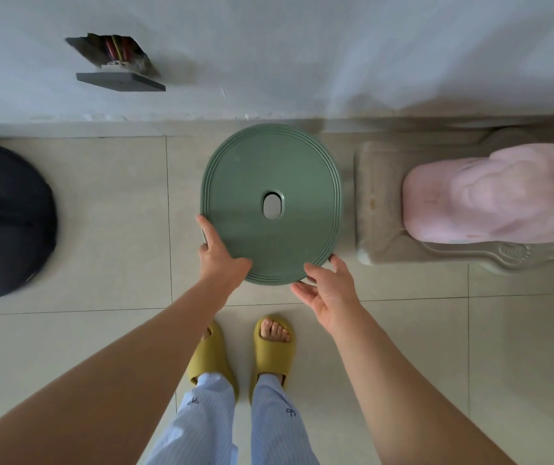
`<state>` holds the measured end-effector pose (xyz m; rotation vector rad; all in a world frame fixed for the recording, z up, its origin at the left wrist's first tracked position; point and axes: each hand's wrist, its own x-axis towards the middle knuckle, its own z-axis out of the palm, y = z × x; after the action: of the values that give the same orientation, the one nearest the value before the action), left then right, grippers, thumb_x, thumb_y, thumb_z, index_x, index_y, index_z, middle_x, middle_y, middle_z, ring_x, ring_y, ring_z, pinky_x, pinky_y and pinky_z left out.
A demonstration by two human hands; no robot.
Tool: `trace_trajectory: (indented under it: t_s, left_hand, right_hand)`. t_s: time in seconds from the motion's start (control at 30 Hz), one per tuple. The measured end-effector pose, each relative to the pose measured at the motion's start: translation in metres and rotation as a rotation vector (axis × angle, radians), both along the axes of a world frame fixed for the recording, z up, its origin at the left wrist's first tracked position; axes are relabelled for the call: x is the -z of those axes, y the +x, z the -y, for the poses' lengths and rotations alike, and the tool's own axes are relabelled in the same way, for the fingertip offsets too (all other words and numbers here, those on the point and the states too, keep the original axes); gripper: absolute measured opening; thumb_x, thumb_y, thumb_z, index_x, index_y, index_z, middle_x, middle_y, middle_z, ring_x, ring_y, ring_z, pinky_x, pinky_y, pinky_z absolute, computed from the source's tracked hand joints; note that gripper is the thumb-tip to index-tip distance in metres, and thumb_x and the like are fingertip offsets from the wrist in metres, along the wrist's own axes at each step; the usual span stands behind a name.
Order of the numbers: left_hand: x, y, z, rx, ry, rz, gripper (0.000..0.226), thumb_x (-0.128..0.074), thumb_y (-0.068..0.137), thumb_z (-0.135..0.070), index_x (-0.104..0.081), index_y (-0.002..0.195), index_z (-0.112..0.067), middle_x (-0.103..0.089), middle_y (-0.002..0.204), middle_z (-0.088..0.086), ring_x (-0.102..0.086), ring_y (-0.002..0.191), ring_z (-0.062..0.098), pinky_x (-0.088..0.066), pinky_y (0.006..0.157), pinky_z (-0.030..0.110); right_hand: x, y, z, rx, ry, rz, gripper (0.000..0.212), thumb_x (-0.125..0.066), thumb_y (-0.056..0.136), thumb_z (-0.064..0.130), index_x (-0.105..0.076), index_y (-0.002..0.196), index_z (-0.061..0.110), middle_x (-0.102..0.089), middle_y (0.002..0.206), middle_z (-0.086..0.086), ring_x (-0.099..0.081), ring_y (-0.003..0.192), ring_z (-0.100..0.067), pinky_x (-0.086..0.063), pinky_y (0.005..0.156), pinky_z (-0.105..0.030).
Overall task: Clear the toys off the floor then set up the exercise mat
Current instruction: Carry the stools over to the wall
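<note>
Both hands at the near rim of a green oval plastic stool top (270, 203) by the wall.

The left hand (220, 253) grips its near-left edge, thumb on top; the right hand (327, 290) is spread loosely, fingertips at the near-right edge. The stool stands on the beige tiled floor (108, 229), just beside a beige plastic base (379, 203) holding a pink bundle (496, 193); a dark round cushion (4, 219) lies well apart, bare tile between.

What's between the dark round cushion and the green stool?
Head view: only bare floor tile separates the dark cushion from the green stool.
</note>
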<state>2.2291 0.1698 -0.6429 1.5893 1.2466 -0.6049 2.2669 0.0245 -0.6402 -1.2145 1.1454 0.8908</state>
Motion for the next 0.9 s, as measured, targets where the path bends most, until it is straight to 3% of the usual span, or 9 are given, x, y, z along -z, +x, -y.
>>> trace_trajectory:
  t_s: [0.13, 0.23, 0.3, 0.4, 0.5, 0.63, 0.9]
  left_hand:
    - [0.003, 0.004, -0.001, 0.021, -0.066, 0.066, 0.105, -0.055, 0.081, 0.001, 0.021, 0.143, -0.037, -0.031, 0.144, 0.006, -0.047, 0.103, 0.024, -0.045, 0.074, 0.03]
    - [0.002, 0.018, -0.004, 0.061, -0.117, 0.112, 0.104, -0.055, 0.081, 0.003, 0.015, 0.145, -0.039, -0.034, 0.128, -0.009, -0.052, 0.109, 0.029, -0.053, 0.084, 0.04]
    - [0.001, 0.028, -0.007, 0.095, -0.147, 0.143, 0.103, -0.056, 0.08, 0.004, 0.009, 0.146, -0.04, -0.035, 0.122, -0.012, -0.052, 0.11, 0.028, -0.051, 0.092, 0.043]
    - [0.0, 0.041, -0.011, 0.114, -0.169, 0.175, 0.101, -0.056, 0.079, 0.005, 0.004, 0.147, -0.038, -0.043, 0.121, -0.008, -0.051, 0.105, 0.022, -0.051, 0.084, 0.033]
    - [-0.001, 0.047, -0.011, 0.15, -0.212, 0.152, 0.104, -0.057, 0.08, 0.005, 0.013, 0.147, -0.031, -0.041, 0.122, -0.009, -0.049, 0.102, 0.019, -0.047, 0.074, 0.025]
    - [-0.002, 0.047, -0.009, 0.104, -0.245, 0.137, 0.105, -0.057, 0.079, 0.007, 0.011, 0.147, -0.035, -0.04, 0.125, -0.01, -0.048, 0.116, 0.022, -0.048, 0.088, 0.032]
    - [-0.033, 0.047, -0.01, 0.079, -0.212, 0.21, 0.079, -0.055, 0.082, 0.005, -0.026, 0.144, -0.036, -0.049, 0.122, -0.015, -0.049, 0.109, 0.015, -0.039, 0.083, 0.026]
  right_hand:
    - [0.003, 0.011, 0.006, 0.029, -0.013, 0.036, 0.061, -0.051, 0.089, -0.006, -0.032, 0.142, 0.018, -0.05, 0.133, -0.02, -0.061, 0.081, -0.026, -0.05, 0.088, -0.04]
    - [0.003, 0.025, 0.012, 0.078, -0.029, 0.072, 0.063, -0.052, 0.089, -0.006, -0.03, 0.144, 0.018, -0.048, 0.135, -0.02, -0.059, 0.098, -0.032, -0.048, 0.094, -0.041]
    - [0.003, 0.035, 0.015, 0.107, -0.024, 0.106, 0.062, -0.053, 0.089, -0.005, -0.032, 0.144, 0.017, -0.048, 0.135, -0.018, -0.059, 0.097, -0.028, -0.047, 0.097, -0.042]
    - [0.007, 0.046, 0.015, 0.132, 0.016, 0.15, 0.063, -0.054, 0.088, -0.004, -0.032, 0.143, 0.015, -0.047, 0.139, -0.013, -0.059, 0.1, -0.024, -0.044, 0.101, -0.042]
    - [0.01, 0.052, 0.018, 0.132, 0.049, 0.175, 0.062, -0.053, 0.088, -0.003, -0.031, 0.143, 0.013, -0.05, 0.137, -0.012, -0.06, 0.095, -0.02, -0.04, 0.105, -0.044]
    - [0.008, 0.05, 0.021, 0.091, 0.083, 0.195, 0.063, -0.054, 0.088, -0.002, -0.03, 0.144, 0.014, -0.05, 0.137, -0.009, -0.059, 0.104, -0.02, -0.037, 0.108, -0.042]
    - [-0.026, 0.044, 0.021, 0.023, 0.004, 0.262, 0.068, -0.056, 0.088, 0.001, -0.025, 0.146, 0.018, -0.048, 0.134, -0.007, -0.041, 0.131, -0.026, -0.034, 0.107, -0.041]
